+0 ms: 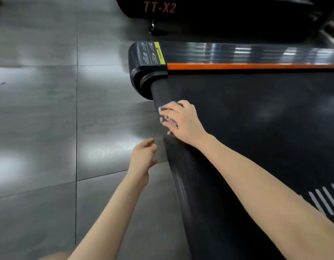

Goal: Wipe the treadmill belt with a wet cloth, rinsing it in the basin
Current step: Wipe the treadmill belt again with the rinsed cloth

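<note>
The black treadmill belt [256,119] fills the right of the head view and curves down over its rear roller. My right hand [183,121] presses a small grey-white cloth [167,109] onto the belt at that rear edge; most of the cloth is hidden under the fingers. My left hand [143,156] hovers over the floor just left of the belt, fingers loosely apart and holding nothing. No basin is in view.
Grey floor tiles [40,128] cover the left half. A black side rail with an orange stripe [246,66] and a warning label [151,53] runs along the belt's far side. Another black machine marked TT-X2 [159,7] stands behind.
</note>
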